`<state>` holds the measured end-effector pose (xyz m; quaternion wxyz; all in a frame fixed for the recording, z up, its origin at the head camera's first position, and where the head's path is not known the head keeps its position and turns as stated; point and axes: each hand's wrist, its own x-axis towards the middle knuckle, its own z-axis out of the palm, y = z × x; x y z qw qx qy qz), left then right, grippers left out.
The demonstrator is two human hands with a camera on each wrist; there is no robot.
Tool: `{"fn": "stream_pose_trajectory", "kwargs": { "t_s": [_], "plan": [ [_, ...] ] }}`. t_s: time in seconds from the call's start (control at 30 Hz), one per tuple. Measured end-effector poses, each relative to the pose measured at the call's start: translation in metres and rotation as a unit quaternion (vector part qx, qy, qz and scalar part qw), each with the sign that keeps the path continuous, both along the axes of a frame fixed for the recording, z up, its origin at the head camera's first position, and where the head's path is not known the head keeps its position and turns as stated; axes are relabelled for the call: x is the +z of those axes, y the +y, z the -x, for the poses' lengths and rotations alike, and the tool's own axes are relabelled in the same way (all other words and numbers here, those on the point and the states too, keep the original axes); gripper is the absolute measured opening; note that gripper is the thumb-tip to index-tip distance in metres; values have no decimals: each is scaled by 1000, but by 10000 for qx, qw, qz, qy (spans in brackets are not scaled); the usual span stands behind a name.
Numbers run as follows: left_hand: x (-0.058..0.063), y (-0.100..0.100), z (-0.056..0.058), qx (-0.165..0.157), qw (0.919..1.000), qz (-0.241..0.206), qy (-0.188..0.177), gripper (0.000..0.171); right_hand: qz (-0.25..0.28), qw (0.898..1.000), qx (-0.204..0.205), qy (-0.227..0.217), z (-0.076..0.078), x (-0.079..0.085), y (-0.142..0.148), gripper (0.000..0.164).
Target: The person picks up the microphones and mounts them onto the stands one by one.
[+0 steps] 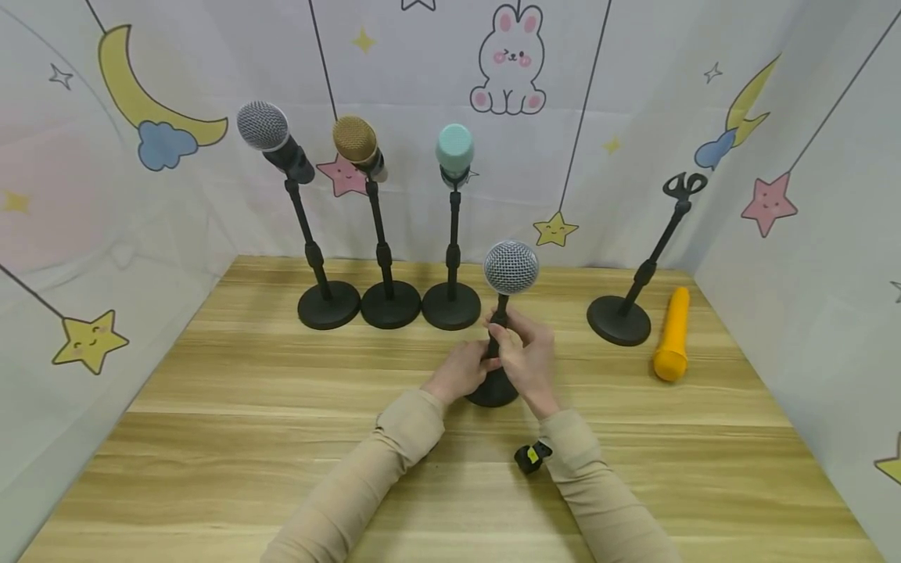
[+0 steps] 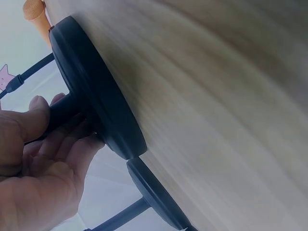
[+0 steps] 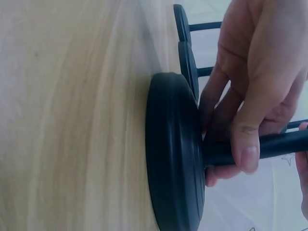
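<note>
In the head view, a microphone with a silver mesh head (image 1: 511, 267) tops a black desk stand whose round base (image 1: 493, 391) is on the table. My left hand (image 1: 459, 371) holds the pole low, just above the base. Higher on the same pole, my right hand (image 1: 529, 356) grips with thumb and fingers. The right wrist view shows the left hand (image 3: 264, 72) with its thumb across the pole (image 3: 284, 143), while fingers (image 3: 303, 178) of the right hand appear at the edge. The microphone's handle is hidden behind its head.
Behind to the left, three stands carry a silver-headed microphone (image 1: 263, 127), a gold-headed one (image 1: 355, 141) and a mint one (image 1: 454, 150). At right, a stand with a bare clip (image 1: 684, 186) is beside an orange microphone (image 1: 673, 335) lying on the wooden table (image 1: 232, 469).
</note>
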<state>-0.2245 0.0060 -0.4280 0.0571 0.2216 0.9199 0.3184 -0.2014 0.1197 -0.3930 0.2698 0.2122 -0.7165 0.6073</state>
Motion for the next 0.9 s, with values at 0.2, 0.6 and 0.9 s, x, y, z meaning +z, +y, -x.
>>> {"fn": "stream_pose_trajectory", "kwargs": {
  "t_s": [0.2,0.6,0.9],
  "plan": [
    [0,0,0,25,10000,16,-2,19,123,9998,-128,52,3,-6,-2,18],
    [0,0,0,-31,9998,195,57,17,-15,9999,49,147,13,-21,3,18],
    [-1,-2,2,-133,9999,49,2,22,-253,9995,77,171,18,-27,7,22]
  ]
}}
